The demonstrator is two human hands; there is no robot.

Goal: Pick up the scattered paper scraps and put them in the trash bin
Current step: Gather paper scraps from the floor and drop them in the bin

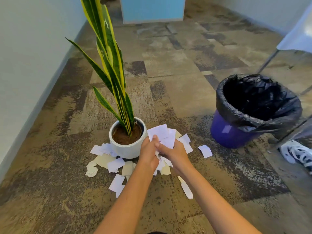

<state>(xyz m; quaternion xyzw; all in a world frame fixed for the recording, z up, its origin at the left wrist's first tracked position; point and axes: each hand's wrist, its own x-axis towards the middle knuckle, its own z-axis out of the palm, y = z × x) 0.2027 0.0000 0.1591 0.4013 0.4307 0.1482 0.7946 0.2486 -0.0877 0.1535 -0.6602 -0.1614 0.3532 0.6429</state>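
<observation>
Patchy carpet; we clasp a wad of paper scraps between left hand and right hand, more scraps around the snake-plant pot. Next, probably: carry to the lined trash bin at right

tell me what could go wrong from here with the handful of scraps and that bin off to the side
1. Both hands, left hand and right hand, clutch a loose bunch of scraps; some could slip out on the way to the trash bin, which stands apart to the right.
2. The hands work right beside the white plant pot; a careless sweep might knock it or brush the leaves.
3. Scraps tucked against the pot's left side may get missed.
</observation>
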